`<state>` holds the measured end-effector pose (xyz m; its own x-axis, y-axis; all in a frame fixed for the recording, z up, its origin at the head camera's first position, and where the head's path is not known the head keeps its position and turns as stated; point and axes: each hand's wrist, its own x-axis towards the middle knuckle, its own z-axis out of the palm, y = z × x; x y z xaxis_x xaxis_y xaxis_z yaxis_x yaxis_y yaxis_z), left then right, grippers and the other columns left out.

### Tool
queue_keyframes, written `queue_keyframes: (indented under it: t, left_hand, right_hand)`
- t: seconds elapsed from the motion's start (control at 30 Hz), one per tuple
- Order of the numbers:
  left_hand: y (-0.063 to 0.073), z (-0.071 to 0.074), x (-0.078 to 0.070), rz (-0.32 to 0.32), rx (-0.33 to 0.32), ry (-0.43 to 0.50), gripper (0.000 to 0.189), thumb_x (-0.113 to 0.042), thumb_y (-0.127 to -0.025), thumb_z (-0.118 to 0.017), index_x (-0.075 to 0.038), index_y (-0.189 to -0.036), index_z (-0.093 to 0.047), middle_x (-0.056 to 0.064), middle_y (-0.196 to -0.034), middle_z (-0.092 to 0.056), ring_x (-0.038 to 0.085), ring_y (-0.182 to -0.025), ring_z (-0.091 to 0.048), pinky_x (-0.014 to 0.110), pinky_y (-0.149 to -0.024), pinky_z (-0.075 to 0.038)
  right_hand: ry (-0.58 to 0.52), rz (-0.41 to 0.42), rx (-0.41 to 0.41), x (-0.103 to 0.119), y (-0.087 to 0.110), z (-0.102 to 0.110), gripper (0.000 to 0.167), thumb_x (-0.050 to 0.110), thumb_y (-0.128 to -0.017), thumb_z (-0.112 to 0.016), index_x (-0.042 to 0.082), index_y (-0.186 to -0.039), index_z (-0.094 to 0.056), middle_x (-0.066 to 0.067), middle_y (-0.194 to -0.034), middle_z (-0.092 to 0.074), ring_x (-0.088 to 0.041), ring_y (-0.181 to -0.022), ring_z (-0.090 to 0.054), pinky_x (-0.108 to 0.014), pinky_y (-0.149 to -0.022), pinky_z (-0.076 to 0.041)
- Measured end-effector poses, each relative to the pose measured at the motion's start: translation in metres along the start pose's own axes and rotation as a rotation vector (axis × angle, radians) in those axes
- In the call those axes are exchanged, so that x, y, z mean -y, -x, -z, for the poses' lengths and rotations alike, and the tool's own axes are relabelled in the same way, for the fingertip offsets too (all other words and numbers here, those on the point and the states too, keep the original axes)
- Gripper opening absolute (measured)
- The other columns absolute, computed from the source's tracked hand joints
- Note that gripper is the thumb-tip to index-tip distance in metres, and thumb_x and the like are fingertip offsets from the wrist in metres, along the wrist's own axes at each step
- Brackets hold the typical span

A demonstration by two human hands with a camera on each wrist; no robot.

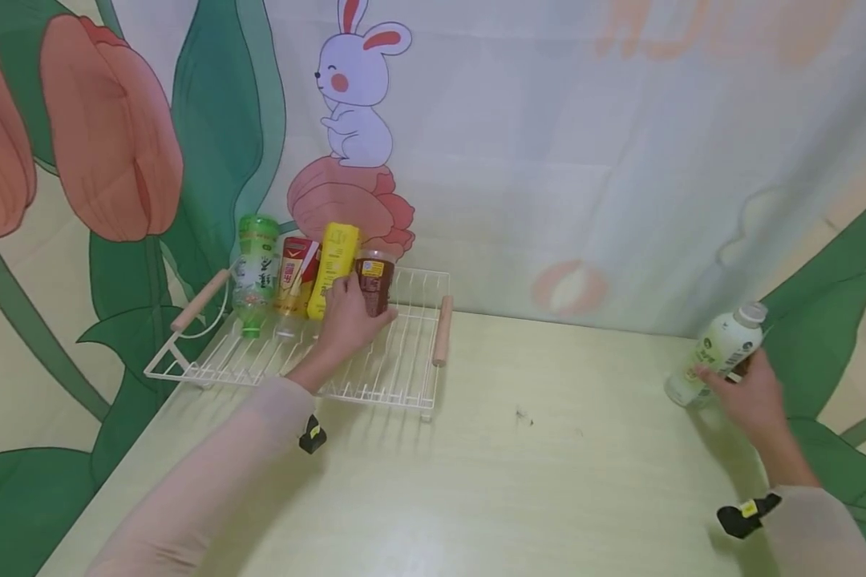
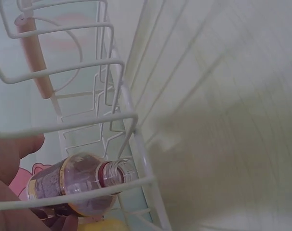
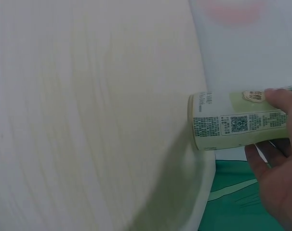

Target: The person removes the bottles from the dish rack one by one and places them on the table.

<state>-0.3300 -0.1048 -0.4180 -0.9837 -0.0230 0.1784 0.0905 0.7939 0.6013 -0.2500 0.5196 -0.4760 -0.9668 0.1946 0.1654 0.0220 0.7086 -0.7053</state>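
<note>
In the head view my left hand (image 1: 348, 320) grips a brown-labelled bottle (image 1: 375, 280) at the wire rack. Its clear neck (image 2: 118, 174) points down among the wires in the left wrist view, with no cap on it. Left of it in the rack lean a yellow bottle (image 1: 335, 268), a red-and-yellow bottle (image 1: 297, 272) and a green bottle (image 1: 256, 268), the green one cap down. Far to the right, my right hand (image 1: 754, 401) holds a pale green-and-white bottle (image 1: 718, 353) with its cap up and tilted. Its flat base shows in the right wrist view, near the table's edge.
The white wire rack (image 1: 397, 393) has wooden handles (image 1: 443, 331) at both ends and stands on the left of the pale table (image 1: 548, 481). Small dark specks (image 1: 524, 417) mark the tabletop. Behind hangs a printed curtain (image 1: 512, 160) with a rabbit and tulips.
</note>
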Motion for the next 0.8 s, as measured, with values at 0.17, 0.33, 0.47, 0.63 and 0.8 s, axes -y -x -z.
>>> queue_keyframes:
  t: [0.17,0.33,0.47,0.63,0.8]
  left_hand:
    - [0.002,-0.005,0.003,0.021,-0.026,-0.032,0.109,-0.046,-0.093,-0.080,0.004,-0.165,-0.016,0.030,-0.161,-0.028,0.044,-0.143,-0.036,0.062,-0.114,-0.042]
    - [0.000,-0.009,0.001,-0.013,-0.027,-0.059,0.107,-0.045,-0.094,-0.080,0.004,-0.165,-0.017,0.030,-0.160,-0.031,0.043,-0.140,-0.038,0.061,-0.112,-0.045]
    - [0.000,-0.011,0.000,-0.017,-0.019,-0.083,0.104,-0.043,-0.095,-0.079,0.003,-0.165,-0.018,0.029,-0.157,-0.035,0.041,-0.137,-0.041,0.059,-0.113,-0.045]
    - [0.001,-0.013,0.000,-0.012,-0.009,-0.047,0.101,-0.039,-0.095,-0.080,-0.003,-0.167,-0.018,0.026,-0.150,-0.040,0.040,-0.129,-0.048,0.059,-0.111,-0.047]
    - [0.000,-0.014,0.000,0.006,0.008,-0.018,0.096,-0.038,-0.095,-0.080,-0.006,-0.166,-0.023,0.022,-0.147,-0.045,0.039,-0.125,-0.052,0.058,-0.109,-0.049]
  right_hand:
    - [0.010,-0.008,-0.022,0.002,-0.002,-0.006,0.088,0.044,-0.102,-0.070,-0.005,-0.159,-0.023,-0.038,-0.151,-0.046,-0.056,-0.135,-0.048,-0.048,-0.097,-0.058]
    - [-0.006,-0.012,-0.057,0.000,0.000,-0.008,0.084,0.038,-0.102,-0.071,-0.004,-0.157,-0.024,-0.039,-0.149,-0.047,-0.057,-0.133,-0.050,-0.064,-0.100,-0.051]
    - [-0.007,-0.007,-0.049,-0.003,0.001,-0.010,0.083,0.037,-0.104,-0.068,-0.004,-0.159,-0.021,-0.040,-0.150,-0.045,-0.059,-0.133,-0.049,-0.066,-0.101,-0.049]
    - [0.018,-0.002,-0.034,-0.007,0.002,-0.012,0.083,0.039,-0.105,-0.066,-0.006,-0.158,-0.021,-0.043,-0.149,-0.044,-0.061,-0.132,-0.049,-0.069,-0.099,-0.049]
    - [0.030,0.005,-0.025,-0.007,0.001,-0.012,0.085,0.041,-0.106,-0.064,-0.008,-0.159,-0.019,-0.045,-0.148,-0.043,-0.063,-0.130,-0.049,-0.072,-0.098,-0.048]
